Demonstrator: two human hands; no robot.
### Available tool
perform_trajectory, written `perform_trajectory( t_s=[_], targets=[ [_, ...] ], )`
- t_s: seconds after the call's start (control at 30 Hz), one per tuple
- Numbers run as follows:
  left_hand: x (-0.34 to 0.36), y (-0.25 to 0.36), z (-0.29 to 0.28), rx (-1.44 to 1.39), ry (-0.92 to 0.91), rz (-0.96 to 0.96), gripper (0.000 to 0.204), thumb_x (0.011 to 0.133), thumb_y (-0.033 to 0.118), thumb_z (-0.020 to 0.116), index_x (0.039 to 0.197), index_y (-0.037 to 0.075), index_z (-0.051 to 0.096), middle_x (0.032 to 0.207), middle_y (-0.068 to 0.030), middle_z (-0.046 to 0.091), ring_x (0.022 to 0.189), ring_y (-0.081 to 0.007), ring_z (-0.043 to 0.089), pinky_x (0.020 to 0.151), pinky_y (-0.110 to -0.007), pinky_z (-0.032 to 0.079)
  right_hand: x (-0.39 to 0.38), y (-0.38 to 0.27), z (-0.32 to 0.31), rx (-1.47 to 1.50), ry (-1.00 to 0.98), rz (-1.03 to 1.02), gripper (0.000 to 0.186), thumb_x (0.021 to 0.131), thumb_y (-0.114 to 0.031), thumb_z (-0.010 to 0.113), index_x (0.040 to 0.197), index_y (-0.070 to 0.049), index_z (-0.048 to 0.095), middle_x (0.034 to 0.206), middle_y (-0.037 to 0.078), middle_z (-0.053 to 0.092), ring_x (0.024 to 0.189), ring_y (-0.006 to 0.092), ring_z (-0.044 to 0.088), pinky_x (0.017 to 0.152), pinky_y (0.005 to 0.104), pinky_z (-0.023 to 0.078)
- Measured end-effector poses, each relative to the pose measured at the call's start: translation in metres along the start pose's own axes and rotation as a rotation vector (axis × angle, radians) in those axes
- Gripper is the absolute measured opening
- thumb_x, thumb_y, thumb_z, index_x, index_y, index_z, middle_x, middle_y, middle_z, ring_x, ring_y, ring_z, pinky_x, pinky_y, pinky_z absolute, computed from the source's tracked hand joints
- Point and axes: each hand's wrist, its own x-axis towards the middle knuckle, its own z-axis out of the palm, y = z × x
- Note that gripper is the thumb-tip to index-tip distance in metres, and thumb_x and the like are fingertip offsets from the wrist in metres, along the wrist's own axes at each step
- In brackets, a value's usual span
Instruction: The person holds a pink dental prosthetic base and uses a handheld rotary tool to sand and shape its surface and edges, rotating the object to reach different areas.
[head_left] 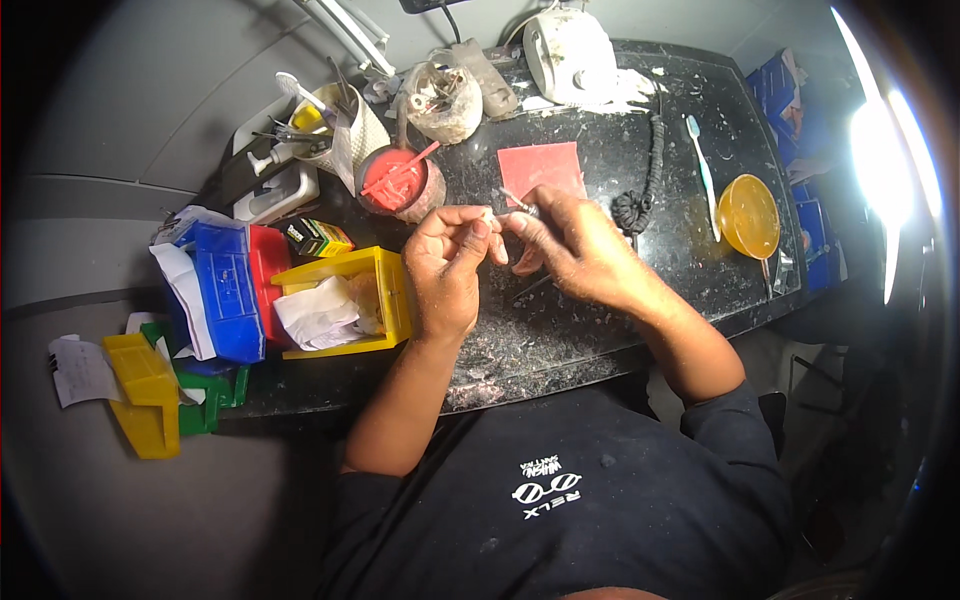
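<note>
Both my hands meet over the front part of the black worktop. My left hand point(450, 262) pinches a small whitish piece point(487, 216) between thumb and fingertips; its exact kind is too small to tell. My right hand point(585, 250) is closed round a slim metal tool point(527, 207), most of which the fingers hide. Its fingertips come close to the small piece, and whether they touch it I cannot tell. Just beyond the right hand lies a flat pink wax sheet point(540, 168), its near edge partly covered by that hand.
Left stand yellow point(398, 300), red point(268, 255) and blue point(228, 290) bins, and a bowl of pink strips point(395, 180). Behind are a tool-filled container point(360, 130) and a white machine point(570, 55). Right lie a coiled black cord point(656, 140), toothbrush point(703, 165) and amber bowl point(750, 217).
</note>
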Motion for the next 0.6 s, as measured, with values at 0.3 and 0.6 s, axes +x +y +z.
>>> perform_trajectory(
  t_s=[0.3, 0.6],
  targets=[
    [-0.003, -0.005, -0.003, -0.004, 0.042, -0.024, 0.014, 0.095, -0.006, 0.061, 0.109, -0.004, 0.059, 0.098, -0.0103, 0.065, 0.087, -0.0155, 0.064, 0.083, -0.029, 0.055, -0.005, -0.017, 0.010, -0.276, -0.032, 0.044, 0.057, 0.093, -0.051, 0.068, 0.084, 0.005, 0.063, 0.067, 0.021, 0.061, 0.060, 0.0367, 0.063, 0.059, 0.0456, 0.048],
    [-0.004, -0.004, -0.001, 0.032, 0.043, 0.010, 0.018, 0.093, -0.012, 0.055, 0.108, -0.005, 0.060, 0.100, -0.0124, 0.069, 0.091, -0.0135, 0.067, 0.087, -0.026, 0.054, -0.003, -0.014, 0.013, -0.279, 0.001, 0.012, 0.054, 0.095, -0.046, 0.067, 0.078, 0.005, 0.063, 0.062, 0.022, 0.059, 0.054, 0.0365, 0.060, 0.053, 0.0454, 0.045]
  ],
)
